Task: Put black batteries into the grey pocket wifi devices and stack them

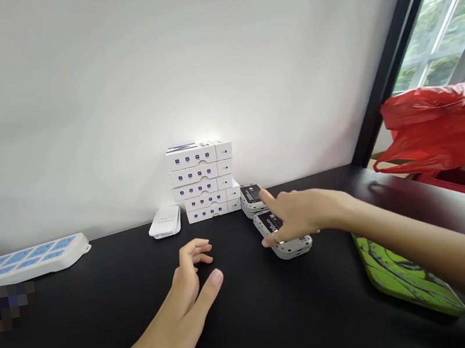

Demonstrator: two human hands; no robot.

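From my seat I see my right hand (298, 213) stretched out across the black table (107, 329), lying over a grey power bank (290, 244) that sits flat on the tabletop; the fingers curl down round its near long edge and the thumb points toward the wall, so the hand is closing on it, though I cannot tell whether the grip is firm or just resting. Behind it, just beside the wall, lie more of the same grey power banks (250, 197), stacked; I count at least two there, the pile partly hidden by my fingers, so three or so in all.

My left hand (191, 289) rests on the table well apart from them, empty, fingers loosely spread and half curled, palm turned inward.

Against the wall stands a stack of small white boxes (204, 181): five layers high, each layer showing a long box and a short one side by side, so about ten. Left of the stack lies one white flat charger-like pack (165, 222), touching nothing else. Far left is one white power strip (25, 261) with blue sockets. At my right, one green patterned board (403, 279) lies under my forearm, and one red plastic bag (447, 134) sits by the window
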